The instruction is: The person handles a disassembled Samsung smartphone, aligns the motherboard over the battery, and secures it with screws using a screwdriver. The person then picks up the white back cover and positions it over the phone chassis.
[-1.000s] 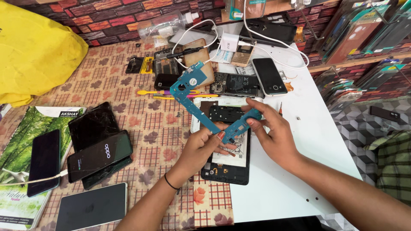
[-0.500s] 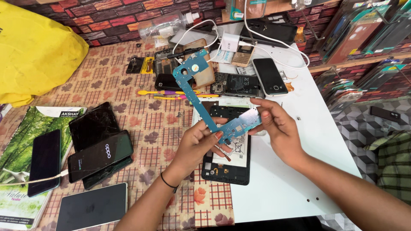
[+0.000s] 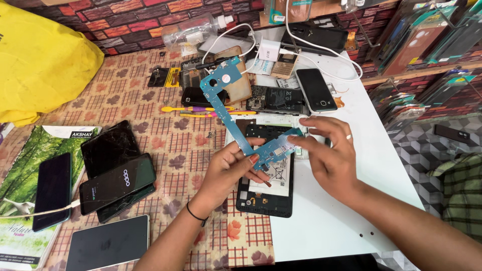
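A desk [image 3: 351,200] with a white top on the right and a patterned cloth [image 3: 165,145] on the left stands before a wall papered like red brick [image 3: 130,20]. Above its middle a blue L-shaped circuit board [image 3: 236,120] is held up off the surface, its long arm rising to a wider head with a round hole. The left hand [image 3: 228,170] has a clenched grip on the board's lower bend, thumb on top. The right hand [image 3: 326,155], wearing a ring, pinches the board's short right end with its fingertips. Directly beneath lies an opened black phone body [image 3: 266,193] with its white battery showing. Just behind are yellow tools with coloured handles [image 3: 201,109], more opened phones [image 3: 276,98] and an intact black phone [image 3: 315,89], with a white charger and cables [image 3: 268,47] near the wall. On the cloth to the left rest several dark phones [image 3: 115,183], one cracked, partly on a green book [image 3: 30,185]. A yellow bag [image 3: 40,60] fills the far left corner.
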